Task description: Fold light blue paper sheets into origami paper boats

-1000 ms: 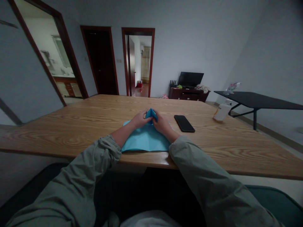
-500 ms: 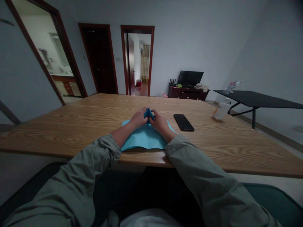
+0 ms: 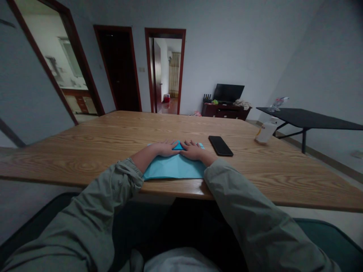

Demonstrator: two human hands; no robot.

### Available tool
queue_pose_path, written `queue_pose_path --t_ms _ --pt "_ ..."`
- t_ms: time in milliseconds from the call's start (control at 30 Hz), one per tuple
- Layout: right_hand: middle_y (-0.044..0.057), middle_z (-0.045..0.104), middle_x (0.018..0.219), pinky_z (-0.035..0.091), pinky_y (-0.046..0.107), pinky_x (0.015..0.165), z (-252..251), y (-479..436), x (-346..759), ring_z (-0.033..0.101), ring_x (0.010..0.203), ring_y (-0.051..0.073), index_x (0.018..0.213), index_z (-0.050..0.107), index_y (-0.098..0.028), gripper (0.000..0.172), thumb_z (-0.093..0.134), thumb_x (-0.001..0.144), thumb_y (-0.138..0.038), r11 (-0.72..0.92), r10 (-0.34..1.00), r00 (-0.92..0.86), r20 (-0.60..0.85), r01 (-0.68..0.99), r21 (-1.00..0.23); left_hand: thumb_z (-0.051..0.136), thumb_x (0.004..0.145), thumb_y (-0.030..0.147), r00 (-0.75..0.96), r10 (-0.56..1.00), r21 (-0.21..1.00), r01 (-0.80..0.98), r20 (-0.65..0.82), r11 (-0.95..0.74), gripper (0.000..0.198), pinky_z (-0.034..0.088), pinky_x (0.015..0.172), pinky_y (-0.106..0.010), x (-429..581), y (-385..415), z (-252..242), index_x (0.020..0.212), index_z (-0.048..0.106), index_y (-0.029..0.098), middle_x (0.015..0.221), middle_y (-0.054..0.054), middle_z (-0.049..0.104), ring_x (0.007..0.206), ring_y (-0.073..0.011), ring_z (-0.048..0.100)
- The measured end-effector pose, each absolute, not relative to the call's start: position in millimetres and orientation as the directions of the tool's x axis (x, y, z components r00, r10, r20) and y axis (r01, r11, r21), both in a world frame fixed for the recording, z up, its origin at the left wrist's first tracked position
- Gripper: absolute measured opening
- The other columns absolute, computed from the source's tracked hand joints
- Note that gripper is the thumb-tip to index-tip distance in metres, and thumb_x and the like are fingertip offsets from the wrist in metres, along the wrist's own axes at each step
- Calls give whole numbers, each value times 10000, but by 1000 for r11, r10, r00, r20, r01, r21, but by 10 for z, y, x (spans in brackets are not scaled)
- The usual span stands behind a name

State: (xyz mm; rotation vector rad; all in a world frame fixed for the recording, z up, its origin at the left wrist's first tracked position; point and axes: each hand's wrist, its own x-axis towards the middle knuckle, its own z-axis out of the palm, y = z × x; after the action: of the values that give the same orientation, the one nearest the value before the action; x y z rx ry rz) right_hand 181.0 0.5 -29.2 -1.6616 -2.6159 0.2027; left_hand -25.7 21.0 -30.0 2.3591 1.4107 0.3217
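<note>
Item one on my feed: a folded sheet of blue paper [image 3: 174, 169] lies on a wooden table [image 3: 85, 160], just short of the near edge and directly in front of the person. Item two: a small, darker blue triangular flap [image 3: 178, 146] sits flat at the far end of the sheet, between the left hand [image 3: 162, 149] and the right hand [image 3: 195, 151]. Main change logged: in the earlier head views, both hands pinch a raised peak of paper, whereas now that peak is pressed down and the hands lie flat. Finger state: released on both sides, spread and resting on the paper and the flap, with nothing clenched or grasped. The sheet now has a low, flattened profile, and neither hand lifts any part of it. Also on the table: a black phone [image 3: 220, 146], face up to the right of the right hand and apart from it, and a white plastic bottle [image 3: 266, 132], lying on its side well beyond the phone. Further off: a black side table [image 3: 309, 124] and a dark wooden cabinet [image 3: 224, 112] carrying a television [image 3: 228, 92].
</note>
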Motion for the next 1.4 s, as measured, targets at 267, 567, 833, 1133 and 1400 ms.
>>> queue_pose_path --t_ms 267,567,833,1133,1400 --pt "109 342 1579 224 534 1158 -261 12 1875 299 1444 361 1524 371 -275 750 464 885 -656 453 891 -454 32 876 -165 744 676 429 490 867 532 713 88 -457 580 423 996 -310 -419 204 -134 1222 679 245 1333 -98 634 1207 -281 601" --pt "147 606 1353 439 376 1005 -187 -53 1861 591 1201 305 1408 527 -172 712 648 809 -537 526 843 -470 261 822 -217 695 747 415 368 873 510 710 320 -486 408 462 863 -289 -348 166 -61 1099 745 212 1019 -81 748 922 -236 654" --pt "99 709 1171 466 308 865 -91 -119 1828 665 1029 251 1244 652 -206 359 494 938 -309 472 848 -369 381 852 -227 676 782 467 417 797 497 627 437 -600 435 493 860 -299 -262 100 18 1124 726 202 1023 -56 741 918 -209 665" --pt "81 742 1038 427 264 750 -33 -171 1760 668 894 216 1091 714 -216 290 476 954 -309 448 853 -330 405 861 -242 690 783 372 319 718 412 646 619 -643 213 480 734 -295 -285 163 -6 862 733 179 879 -57 635 807 -177 586" --pt "67 745 897 391 243 652 -103 -94 1764 635 737 177 1027 728 -182 288 504 944 -343 515 813 -320 486 785 -344 721 765 367 159 690 469 624 706 -624 291 386 622 -251 -218 104 20 974 637 182 731 20 530 667 -131 506"
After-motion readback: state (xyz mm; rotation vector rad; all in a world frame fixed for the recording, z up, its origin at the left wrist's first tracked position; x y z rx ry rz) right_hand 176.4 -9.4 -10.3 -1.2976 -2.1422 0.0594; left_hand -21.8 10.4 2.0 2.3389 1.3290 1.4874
